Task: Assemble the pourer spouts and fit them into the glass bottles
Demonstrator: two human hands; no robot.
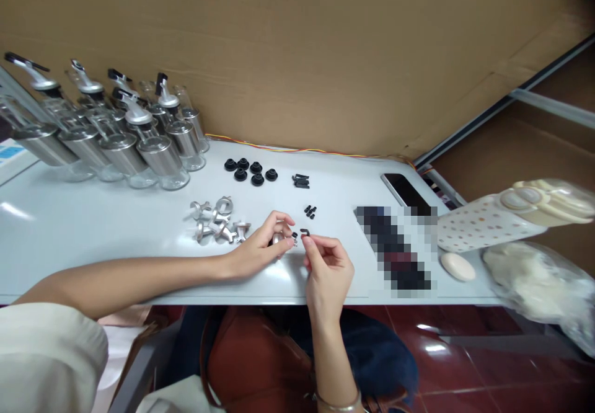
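My left hand (260, 245) is closed on a silver pourer spout (277, 238), mostly hidden by the fingers, with a small black part (294, 235) at its tip. Close on its right, my right hand (328, 270) pinches a small black bent piece (305, 232) between thumb and forefinger. The two pieces look slightly apart. Beside my left hand lies a pile of silver spout tops (216, 221). Behind my hands are several small black plugs (310, 212), several black levers (301, 182) and several round black stoppers (240, 175).
Glass and steel bottles (160, 155), some with spouts fitted, crowd the table's left back. On the right are a phone (406, 193), a pixelated dark area (395, 248), a spotted tumbler (483, 224), a pale oval object (458, 266) and a plastic bag (543, 276). A cardboard wall (307, 59) stands behind.
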